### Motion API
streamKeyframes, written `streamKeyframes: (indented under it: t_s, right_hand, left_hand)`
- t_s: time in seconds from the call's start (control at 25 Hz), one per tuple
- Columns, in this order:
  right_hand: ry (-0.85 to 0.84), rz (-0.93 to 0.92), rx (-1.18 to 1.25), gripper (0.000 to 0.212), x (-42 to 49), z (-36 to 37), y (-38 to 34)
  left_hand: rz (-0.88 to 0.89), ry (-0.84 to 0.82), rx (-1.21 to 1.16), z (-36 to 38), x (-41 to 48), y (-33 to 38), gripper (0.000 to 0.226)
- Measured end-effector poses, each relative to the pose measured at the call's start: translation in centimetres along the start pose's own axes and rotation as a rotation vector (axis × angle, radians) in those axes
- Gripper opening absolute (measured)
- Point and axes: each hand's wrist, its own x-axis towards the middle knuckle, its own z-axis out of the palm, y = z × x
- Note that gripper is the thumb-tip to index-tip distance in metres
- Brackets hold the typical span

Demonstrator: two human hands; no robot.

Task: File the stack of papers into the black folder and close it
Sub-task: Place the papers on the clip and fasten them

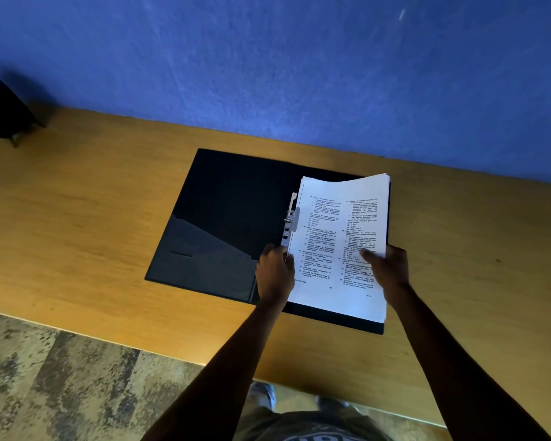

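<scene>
The black folder (223, 218) lies open on the wooden table. A stack of printed white papers (337, 227) sits over its right half, the far edge curled up a little. A metal clip mechanism (290, 219) runs along the spine, beside the papers' left edge. My left hand (274, 275) grips the stack's left edge near the lower end of the clip. My right hand (387, 272) holds the stack's right side, thumb on top of the page. The folder's right half is mostly hidden under the papers.
The wooden table (93, 218) stands against a blue wall (299, 65). A dark round object (4, 106) stands at the far left corner. Patterned carpet (61, 377) shows below the table's near edge.
</scene>
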Motion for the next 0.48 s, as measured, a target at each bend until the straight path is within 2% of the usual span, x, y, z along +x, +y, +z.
streamKeyframes:
  t_s: [0.48]
  right_hand:
    - [0.003, -0.027, -0.127, 0.031, 0.33, -0.06, -0.06]
  left_hand:
    - [-0.013, 0.005, -0.009, 0.42, 0.38, -0.21, 0.027]
